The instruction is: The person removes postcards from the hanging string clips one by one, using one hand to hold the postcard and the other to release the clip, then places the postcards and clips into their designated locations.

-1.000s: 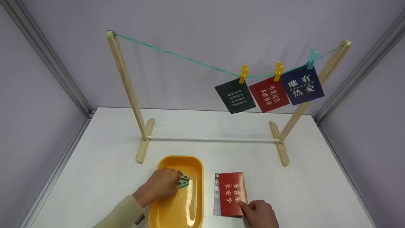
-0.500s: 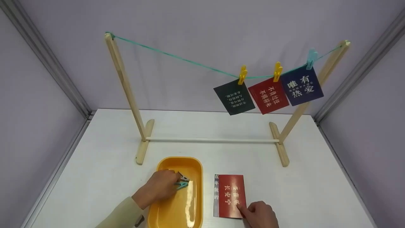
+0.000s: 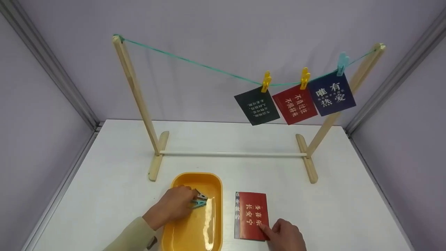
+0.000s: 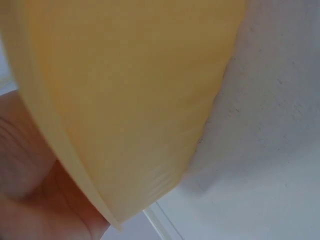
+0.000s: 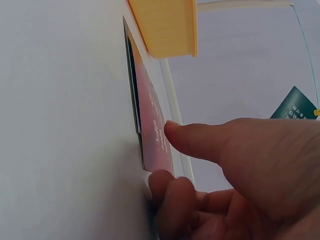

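Observation:
In the head view, my left hand [image 3: 177,205] reaches into the yellow tray [image 3: 222,212]. Its fingers bend down beside a teal clothespin [image 3: 199,203] and a greyish one. Their near ends are hidden beneath the hand, as are my fingertips; in the left wrist view the tray wall covers them. My right hand [image 3: 286,235] pinches the lower right corner of a red card [image 3: 252,216] with white characters, thumb on top. That card overlaps a grey card [image 3: 237,216] on the white table. The right wrist view shows the thumb over the card and curled fingers by its edge.
Behind stands a wooden frame [image 3: 136,94] with a green line [image 3: 195,63]. A dark green card [image 3: 257,105], another red card [image 3: 294,104] and a navy card [image 3: 332,93] hang on its right half from yellow and light-blue clothespins. Walls enclose the table.
The red card's tilt and glare have changed slightly under my right hand, which keeps its hold. My left hand stays in the tray; the teal clothespin has shifted a little beside it.

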